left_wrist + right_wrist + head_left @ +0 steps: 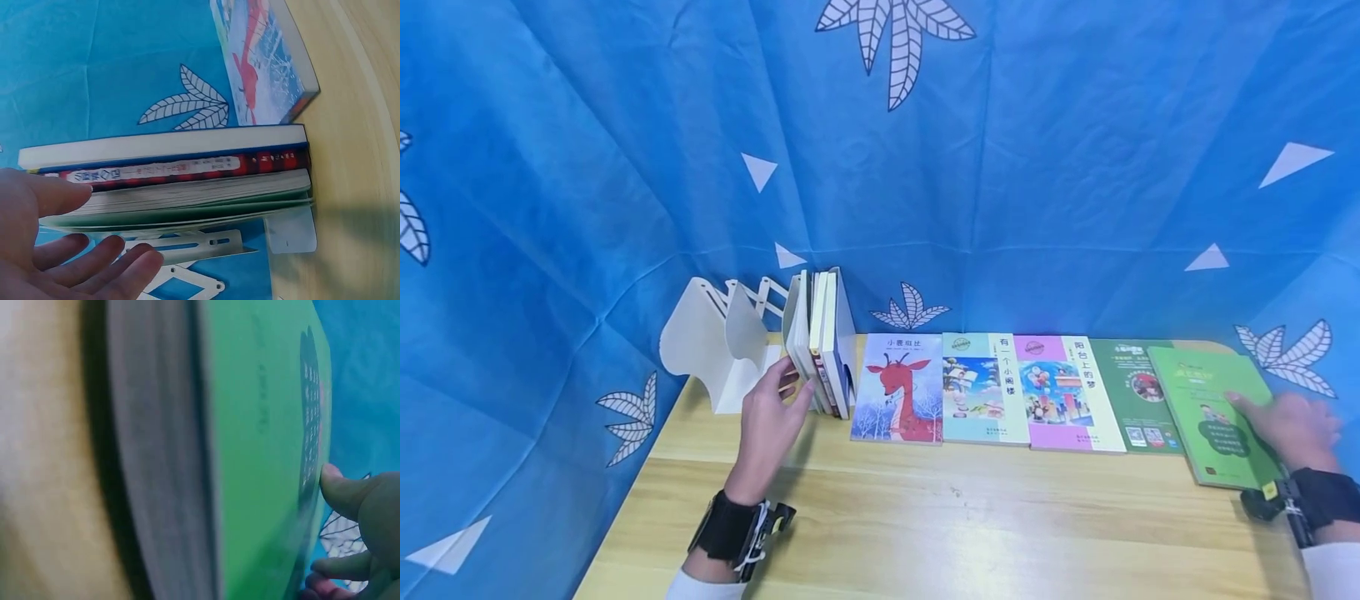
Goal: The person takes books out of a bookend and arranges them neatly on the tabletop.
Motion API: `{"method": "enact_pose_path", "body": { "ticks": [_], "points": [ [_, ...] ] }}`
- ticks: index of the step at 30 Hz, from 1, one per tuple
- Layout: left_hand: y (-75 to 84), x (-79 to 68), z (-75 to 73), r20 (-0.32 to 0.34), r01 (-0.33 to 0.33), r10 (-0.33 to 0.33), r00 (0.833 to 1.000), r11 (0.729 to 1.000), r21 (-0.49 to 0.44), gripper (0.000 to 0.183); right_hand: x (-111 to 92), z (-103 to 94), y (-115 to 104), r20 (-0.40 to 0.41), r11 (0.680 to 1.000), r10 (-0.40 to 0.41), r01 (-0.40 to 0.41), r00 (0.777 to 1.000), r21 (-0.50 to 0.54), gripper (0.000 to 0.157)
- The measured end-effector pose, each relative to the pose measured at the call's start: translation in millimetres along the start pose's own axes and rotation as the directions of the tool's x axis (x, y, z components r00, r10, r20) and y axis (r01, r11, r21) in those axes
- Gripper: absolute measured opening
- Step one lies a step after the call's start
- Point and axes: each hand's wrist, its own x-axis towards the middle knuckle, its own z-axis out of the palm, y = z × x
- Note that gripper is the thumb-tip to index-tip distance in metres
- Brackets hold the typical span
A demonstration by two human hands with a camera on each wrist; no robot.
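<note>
At the bookend rack, my left hand (771, 425) is beside a few upright books (823, 325). In the left wrist view its thumb lies against the books, while the loosely bent fingers (125, 262) hang below a green-covered book (181, 215), with a gap showing. A red-checked spine (250, 164) stands above that book. At the far right, my right hand (1292, 429) has its thumb over a bright green book (1202, 400), other fingers spread past its right edge. In the right wrist view the thumb meets the green cover (262, 456); the lower fingers are partly cut off.
A white expandable bookend rack (741, 333) stands at the left. Along the back lie a red deer book (902, 400), a teal-and-white book (981, 387), a pink book (1067, 400) and a dark green book (1131, 392). Blue cloth (1060, 167) hangs behind the wooden table (955, 517).
</note>
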Motion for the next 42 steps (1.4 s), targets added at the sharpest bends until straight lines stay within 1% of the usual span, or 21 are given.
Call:
{"method": "enact_pose_path", "body": {
  "ticks": [3,5,9,12,15,18,22,25,29,34,37,38,40,42],
  "points": [
    [-1.9,2.7,4.1,-0.001,-0.022,0.022,1.000,1.000,0.006,0.045,-5.4,0.1,0.1,-0.052,1.000,-0.005,0.005,0.999,-0.008,0.069],
    [-2.8,4.1,6.1,-0.006,-0.039,0.039,0.999,0.999,0.017,0.044,-10.5,-0.9,-0.8,-0.089,1.000,-0.018,0.018,0.996,-0.002,0.074],
    [-3.1,7.5,8.9,-0.029,-0.071,0.072,0.997,0.996,0.045,0.043,-24.5,-1.9,-4.8,-0.175,0.995,-0.078,0.088,0.982,0.051,0.084],
    [-2.9,9.9,10.0,-0.039,-0.089,0.092,0.995,0.994,0.058,0.043,-36.3,-3.2,-8.5,-0.215,0.985,-0.133,0.153,0.967,0.080,0.090],
    [-1.8,11.5,10.8,-0.045,-0.109,0.112,0.993,0.992,0.068,0.044,-50.4,-4.6,-13.5,-0.235,0.978,-0.161,0.187,0.958,0.091,0.090],
    [-1.6,13.6,12.4,-0.056,-0.133,0.138,0.989,0.988,0.080,0.041,-65.1,-3.8,-20.2,-0.246,0.978,-0.150,0.181,0.957,0.106,0.089],
    [-3.3,17.6,15.9,-0.072,-0.165,0.172,0.982,0.982,0.090,0.036,-80.8,3.9,-29.9,-0.277,0.982,-0.128,0.160,0.952,0.096,0.088],
    [-4.2,19.5,18.8,-0.082,-0.172,0.180,0.980,0.981,0.093,0.035,-90.4,10.2,-38.8,-0.292,0.978,-0.149,0.184,0.945,0.096,0.086],
    [-4.2,21.2,23.1,-0.091,-0.159,0.168,0.982,0.982,0.104,0.036,-103.4,15.5,-52.2,-0.321,0.953,-0.221,0.274,0.921,0.130,0.078],
    [-6.3,23.2,26.7,-0.095,-0.151,0.160,0.983,0.984,0.097,0.039,-118.5,20.3,-68.6,-0.389,0.898,-0.313,0.403,0.867,0.178,0.064],
    [-8.6,23.9,28.5,-0.086,-0.138,0.146,0.986,0.986,0.089,0.041,-126.0,23.6,-76.9,-0.409,0.866,-0.347,0.456,0.844,0.207,0.060],
    [-9.3,23.9,29.2,-0.082,-0.131,0.138,0.987,0.988,0.085,0.041,-128.3,24.6,-79.5,-0.411,0.859,-0.354,0.465,0.840,0.213,0.059],
    [-10.5,23.8,30.5,-0.074,-0.113,0.119,0.990,0.991,0.077,0.041,-132.7,27.2,-85.0,-0.400,0.850,-0.365,0.476,0.841,0.225,0.061],
    [-11.8,23.2,31.5,-0.073,-0.099,0.104,0.992,0.993,0.069,0.041,-136.4,29.5,-90.7,-0.398,0.841,-0.382,0.492,0.834,0.224,0.060]
  ]
}}
